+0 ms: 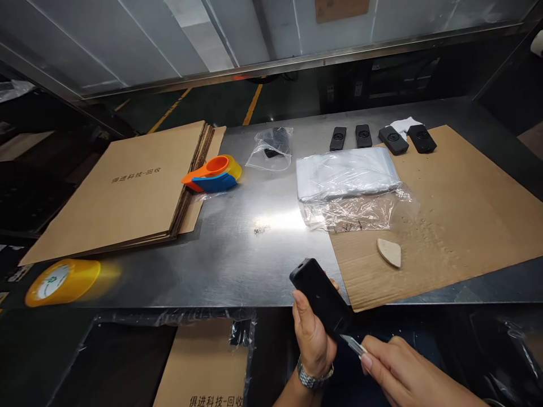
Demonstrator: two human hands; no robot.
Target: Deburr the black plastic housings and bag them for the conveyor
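My left hand [311, 333], with a metal watch on its wrist, is wrapped round a black rectangular plastic casing [320, 294], tilted just over the table's front edge. In my right hand [394, 364] is a utility knife [353, 343], its blade tip at the lower end of the casing. Whether the blade touches the plastic, I cannot tell. Further back stand several similar black casings, each with a round recess, among them one casing [338, 138] at the left of the row and another [421, 139] at the right.
On the metal table [237, 254] lie a cardboard sheet [475, 203], a stack of clear plastic bags [348, 172], a bagged black part [271, 150] and a beige wedge-shaped piece [389, 252]. Leftward are stacked cardboard [139, 175], an orange-and-blue tape dispenser [212, 174] and a yellow tape roll [63, 281].
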